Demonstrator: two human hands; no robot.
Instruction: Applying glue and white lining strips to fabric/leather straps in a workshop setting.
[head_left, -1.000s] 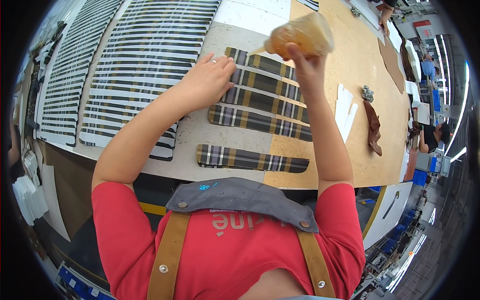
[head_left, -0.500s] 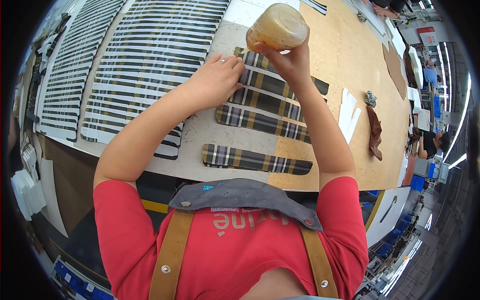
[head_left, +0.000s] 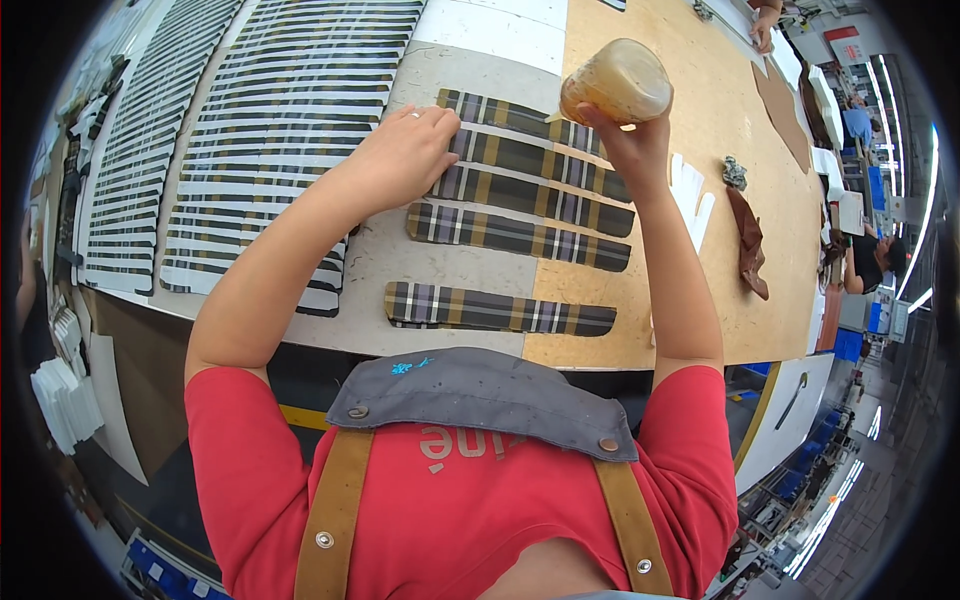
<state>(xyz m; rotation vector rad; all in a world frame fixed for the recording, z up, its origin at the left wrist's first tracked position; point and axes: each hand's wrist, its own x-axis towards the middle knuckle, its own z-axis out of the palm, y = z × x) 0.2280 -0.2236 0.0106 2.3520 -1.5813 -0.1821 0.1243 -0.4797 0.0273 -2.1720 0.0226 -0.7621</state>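
Note:
In my right hand [head_left: 640, 140] is a translucent squeeze bottle [head_left: 622, 85] with yellowish, brown-stained sides. It is tipped over, its pointed nozzle slanting down toward the farthest of several plaid strips [head_left: 500, 115]. Whether the tip touches the fabric I cannot tell. My left hand [head_left: 412, 145] rests at the left ends of the far strips, thumb apart from the fingers and nothing gripped. The strips lie crosswise in a loose column, dark with tan, purple and white bands. The nearest plaid strip [head_left: 500, 308] lies apart from the others, close to the table's front edge.
Long rows of plaid strips on white sheets [head_left: 280, 150] cover the table's left side. On the right lie white paper strips [head_left: 688, 195], a crumpled grey wad [head_left: 735, 172] and a brown scrap [head_left: 747, 245]. Another person's hand [head_left: 765, 25] shows at the far edge.
The bottle in my right hand has moved right and nearer, its nozzle shifting rightward along the farthest strip. My left hand stays at the strips' left ends. The whole view has shifted slightly.

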